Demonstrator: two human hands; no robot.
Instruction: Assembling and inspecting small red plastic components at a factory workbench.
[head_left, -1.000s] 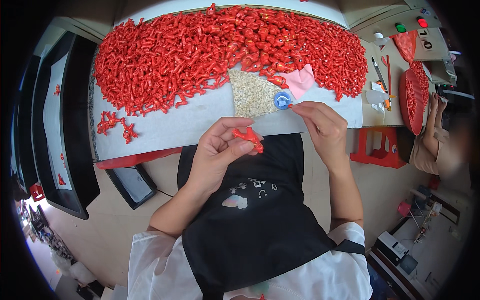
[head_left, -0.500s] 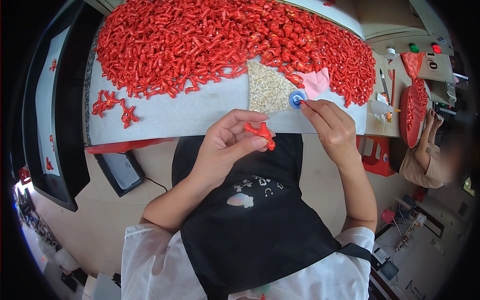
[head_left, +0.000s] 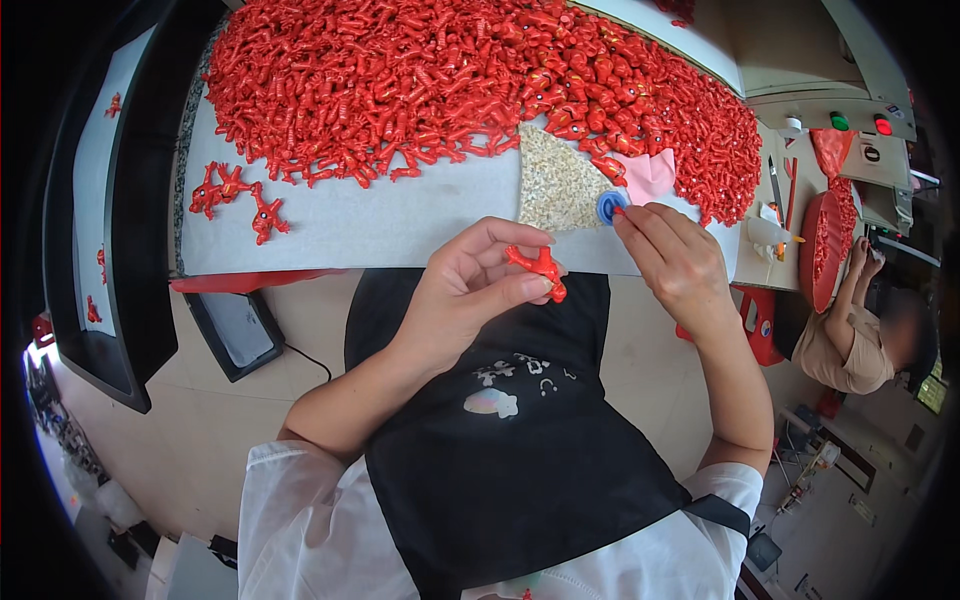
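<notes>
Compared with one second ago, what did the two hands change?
Little changed. The left hand keeps pinching the small red figure over the lap. The right hand has crept slightly toward the blue cap and its fingertips now touch it. The red pile stayed put.

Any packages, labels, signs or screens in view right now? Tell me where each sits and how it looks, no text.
Control panel: upper right past the table, pale box with a green and a red round button and small dark labels.
Screen: far right edge beside a seated co-worker, small, glowing greenish, partly cut off.
Red bag: right of the table, holding red parts.
Print: on the black apron, small whitish shapes.
</notes>
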